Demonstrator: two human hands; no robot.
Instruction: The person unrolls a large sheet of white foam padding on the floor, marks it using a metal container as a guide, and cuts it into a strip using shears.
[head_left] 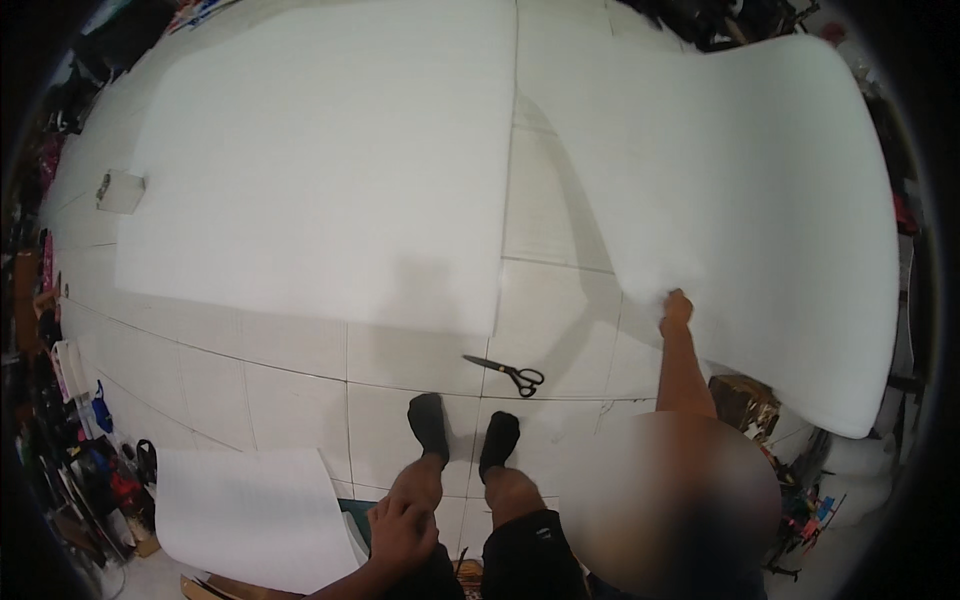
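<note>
Our right hand (677, 306) grips the near edge of a large, curling white flexible sheet (770, 200) on our right. Our left hand (402, 538) rests on the bare left leg (418, 482) (how open, we cannot tell).

bare left hand (402, 530), bare forearm (362, 582), black shorts (530, 562) ending about the knees, small pale mark (545, 534) near the hem of the right leg, bare shins (415, 483), plain dark socks (427, 425)

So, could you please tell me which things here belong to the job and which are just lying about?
Job, probably: curved white sheet held by co-worker's hand, flat white sheet, black shears.
Lying about, seemingly: small pale box, brown box.
</note>
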